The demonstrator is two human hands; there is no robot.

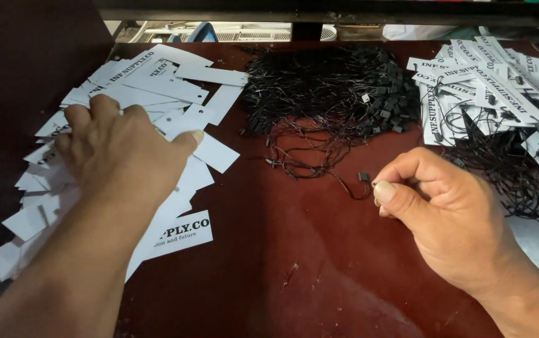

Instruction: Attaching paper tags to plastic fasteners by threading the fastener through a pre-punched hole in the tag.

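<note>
Right hand pinches black string fastener at thumb tip, loop trailing left toward string heap. Left hand lies flat, fingers spread, on loose white tags, apparently gripping none. Tags lie far left of fastener, across bare tabletop; left hand nearer.

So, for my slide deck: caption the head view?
Left hand rests on white tags; right hand pinches a black string on the table.
</note>
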